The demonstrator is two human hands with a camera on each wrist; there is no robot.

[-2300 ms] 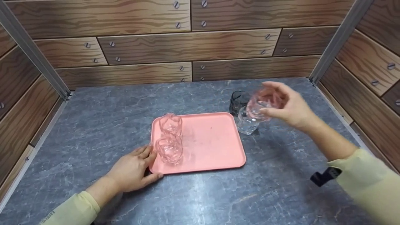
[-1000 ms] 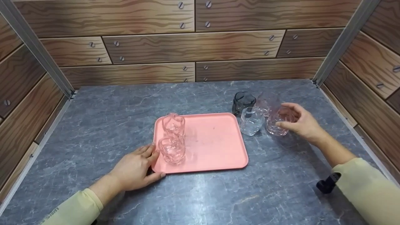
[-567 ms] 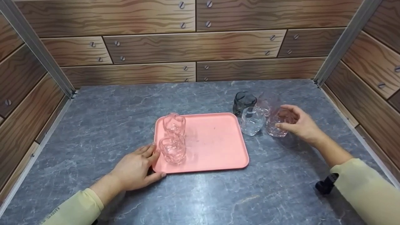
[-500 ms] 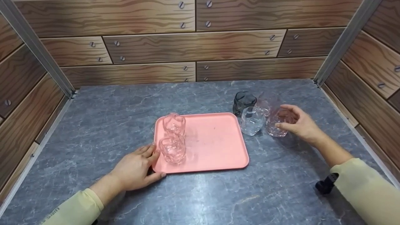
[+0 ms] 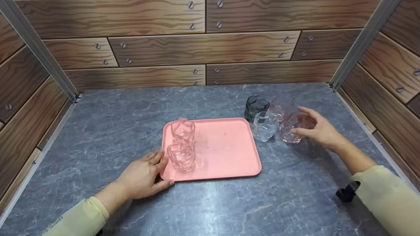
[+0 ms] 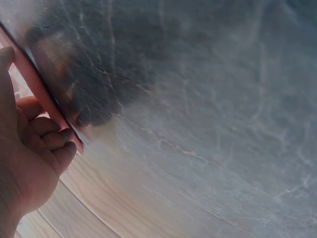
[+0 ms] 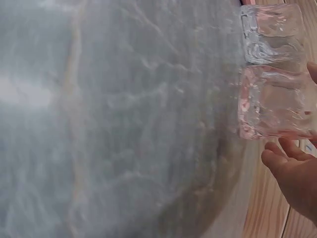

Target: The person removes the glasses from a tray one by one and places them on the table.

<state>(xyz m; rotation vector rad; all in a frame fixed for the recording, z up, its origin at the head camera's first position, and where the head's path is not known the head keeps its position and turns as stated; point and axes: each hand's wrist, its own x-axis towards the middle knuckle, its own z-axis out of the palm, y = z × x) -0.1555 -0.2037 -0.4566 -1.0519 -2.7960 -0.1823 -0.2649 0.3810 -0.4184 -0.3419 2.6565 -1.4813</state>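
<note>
A pink tray (image 5: 226,154) lies on the table with two pinkish clear glasses standing along its left side: a far glass (image 5: 182,129) and a near glass (image 5: 181,157). My left hand (image 5: 141,178) holds the tray's near left corner, thumb on the front edge and fingers at the left edge. Right of the tray, my right hand (image 5: 323,131) is spread around a pink glass (image 5: 290,132) standing on the table. In the right wrist view its fingers (image 7: 277,156) look slightly apart from that glass (image 7: 277,104); the far side is hidden.
Beside that glass stand a clear glass (image 5: 264,127), a dark grey glass (image 5: 256,106) and another pink glass (image 5: 279,105), close together. Wood-patterned walls (image 5: 157,49) border the grey marbled table (image 5: 124,111) at the back and sides.
My right hand brought the pink glass down right of the clear one and stood it on the table. Since then its fingers have spread a little and shifted right. My left hand stays at the tray.
</note>
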